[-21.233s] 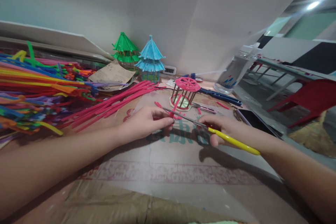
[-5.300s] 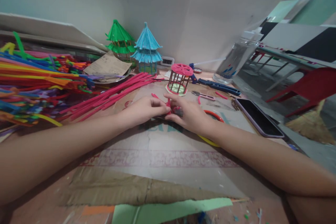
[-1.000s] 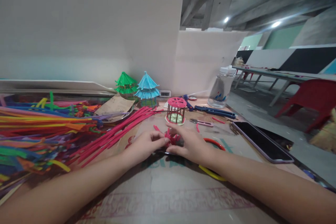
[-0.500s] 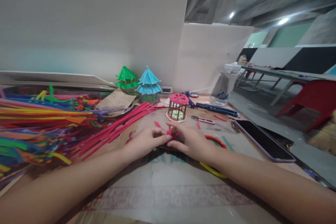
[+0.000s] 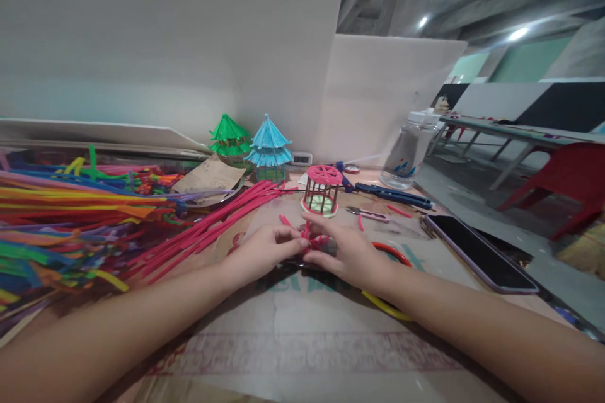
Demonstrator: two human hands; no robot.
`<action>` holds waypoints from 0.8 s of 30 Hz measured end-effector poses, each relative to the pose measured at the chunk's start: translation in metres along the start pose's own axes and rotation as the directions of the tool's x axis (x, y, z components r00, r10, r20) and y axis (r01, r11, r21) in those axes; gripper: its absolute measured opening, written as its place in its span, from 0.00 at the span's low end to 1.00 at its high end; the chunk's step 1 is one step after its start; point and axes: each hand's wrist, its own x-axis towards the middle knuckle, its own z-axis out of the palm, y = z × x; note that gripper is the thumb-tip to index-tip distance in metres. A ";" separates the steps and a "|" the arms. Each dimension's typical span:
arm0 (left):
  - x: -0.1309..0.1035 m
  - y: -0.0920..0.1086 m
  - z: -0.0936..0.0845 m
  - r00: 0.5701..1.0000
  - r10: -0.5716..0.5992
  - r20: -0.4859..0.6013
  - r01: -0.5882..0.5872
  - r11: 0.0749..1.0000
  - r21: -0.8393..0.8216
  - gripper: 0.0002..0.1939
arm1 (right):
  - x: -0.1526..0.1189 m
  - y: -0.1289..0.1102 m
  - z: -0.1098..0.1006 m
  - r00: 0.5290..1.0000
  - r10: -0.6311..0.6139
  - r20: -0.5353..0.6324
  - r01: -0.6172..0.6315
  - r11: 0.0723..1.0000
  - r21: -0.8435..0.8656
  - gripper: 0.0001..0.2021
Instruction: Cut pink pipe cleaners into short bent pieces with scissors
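Now has right hand off the scissors held in the earliest view, and at pink strips. Curves that grip fairly narrow around them; cannot tell if touching. Pinches them in left hand. Holds them just in front of the pink-topped cage. Has desk running between forearms, with right edge just beyond the phone.
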 end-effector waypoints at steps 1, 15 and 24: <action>0.000 -0.001 0.000 1.000 0.004 0.002 -0.004 1.000 -0.006 0.15 | 0.000 0.000 0.000 1.000 -0.006 0.005 0.006 1.000 -0.006 0.32; 0.002 -0.007 -0.002 0.999 0.022 0.026 -0.023 0.999 0.037 0.16 | 0.001 -0.004 -0.002 0.997 -0.073 0.029 0.074 0.996 -0.054 0.27; 0.002 -0.007 -0.001 1.000 0.027 0.008 -0.027 1.000 -0.008 0.16 | 0.002 -0.004 -0.003 0.998 0.059 0.006 -0.059 0.985 0.164 0.16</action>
